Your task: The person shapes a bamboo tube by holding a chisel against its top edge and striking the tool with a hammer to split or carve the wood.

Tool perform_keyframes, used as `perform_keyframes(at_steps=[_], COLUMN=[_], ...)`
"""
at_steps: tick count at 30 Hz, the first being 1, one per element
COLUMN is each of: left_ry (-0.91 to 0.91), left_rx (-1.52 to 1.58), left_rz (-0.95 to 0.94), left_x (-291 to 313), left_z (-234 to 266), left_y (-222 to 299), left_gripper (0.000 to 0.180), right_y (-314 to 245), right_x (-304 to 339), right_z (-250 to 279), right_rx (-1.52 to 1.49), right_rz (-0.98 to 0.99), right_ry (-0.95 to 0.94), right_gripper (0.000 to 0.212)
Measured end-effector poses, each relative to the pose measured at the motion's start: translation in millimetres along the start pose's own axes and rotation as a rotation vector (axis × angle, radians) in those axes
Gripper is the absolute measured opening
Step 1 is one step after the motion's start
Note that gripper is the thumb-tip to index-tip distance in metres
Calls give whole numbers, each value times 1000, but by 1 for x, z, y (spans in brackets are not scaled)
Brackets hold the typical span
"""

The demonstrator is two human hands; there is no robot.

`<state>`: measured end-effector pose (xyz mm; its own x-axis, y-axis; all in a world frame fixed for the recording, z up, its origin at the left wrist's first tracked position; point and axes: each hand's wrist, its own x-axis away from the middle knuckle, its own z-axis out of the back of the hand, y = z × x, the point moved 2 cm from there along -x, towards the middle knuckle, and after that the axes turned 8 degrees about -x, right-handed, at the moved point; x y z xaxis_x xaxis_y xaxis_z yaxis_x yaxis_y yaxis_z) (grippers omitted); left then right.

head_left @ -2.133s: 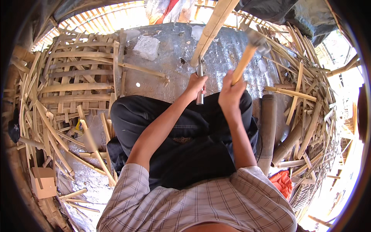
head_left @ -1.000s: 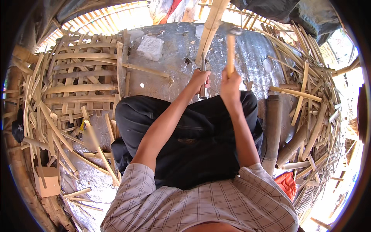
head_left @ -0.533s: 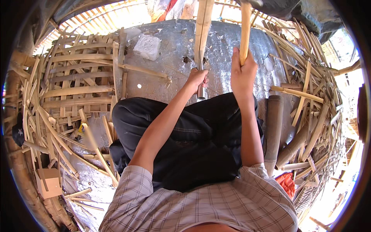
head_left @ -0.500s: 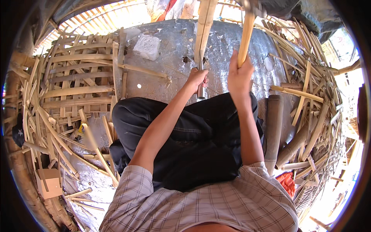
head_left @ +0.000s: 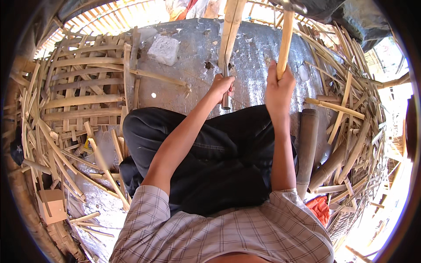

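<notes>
this is an open-air bamboo craft workshop, worked from the ground rather than at a bench. split bamboo strips [head_left: 66, 144] lie heaped all around the seated person, and a half-woven lattice panel [head_left: 83, 87] of flat slats spreads across the left. whole bamboo poles [head_left: 307, 144] lie on the right among more offcuts. the floor is a grey, worn sheet [head_left: 184, 61] with a pale stone block [head_left: 163, 49] on it. daylight falls in at the far edges, past a slatted fence [head_left: 114, 15].
</notes>
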<state>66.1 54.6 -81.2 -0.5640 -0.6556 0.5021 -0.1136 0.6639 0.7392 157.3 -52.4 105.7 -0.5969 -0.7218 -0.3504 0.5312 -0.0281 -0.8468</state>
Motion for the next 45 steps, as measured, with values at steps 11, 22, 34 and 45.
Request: perform_keyframes(at_steps=[11,22,34,45], left_ry=[-43,100,-31,91], left_rx=[-149,-146,117,15], left_rz=[-31,-14,-36,-52], left_x=[-8,2,-12,-3], left_z=[1,-7,11,2], left_y=[-8,4,6,17], left_gripper=[18,15,22,14], right_y=[58,128,-8,95], right_x=[18,16,-40,-22], right_z=[-33,-31,-22,-28], right_rx=[180,472,-76,259], right_rz=[-42,138,127,-13], right_ry=[-227,-388,-123,-228], right_gripper=[20,16,16,17])
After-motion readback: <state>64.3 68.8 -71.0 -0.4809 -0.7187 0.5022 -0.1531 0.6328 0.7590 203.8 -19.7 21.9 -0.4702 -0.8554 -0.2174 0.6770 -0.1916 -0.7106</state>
